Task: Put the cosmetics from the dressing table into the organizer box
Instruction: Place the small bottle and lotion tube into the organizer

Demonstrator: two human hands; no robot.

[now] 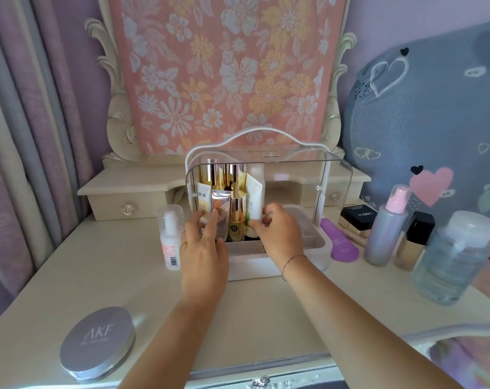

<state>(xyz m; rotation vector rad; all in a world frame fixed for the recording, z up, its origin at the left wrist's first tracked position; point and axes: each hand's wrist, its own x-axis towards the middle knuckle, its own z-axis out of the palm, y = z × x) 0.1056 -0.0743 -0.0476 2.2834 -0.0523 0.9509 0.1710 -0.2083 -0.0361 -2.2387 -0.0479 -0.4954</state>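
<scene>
Cosmetics dot the tabletop (120, 282): nearest, a round grey compact (98, 342) lies by the front-left edge. Further in, both hands reach into the organizer box (305, 244) at the middle. The left hand (203, 249) has a slack grip, straight fingers (211, 227) resting on a silver tube (220, 206); the right hand (279, 234) has its grip pinched on a white tube (255, 197), both tubes upright inside. A white pump bottle (169, 237) stands just left of the box, and a purple tube (340, 244) lies at its right. Gold bottles (213, 172) stand behind, under the raised clear lid (336, 175).

clear glossy plastic organizer box (333, 175); shiny gold metallic bottles (213, 175).
</scene>
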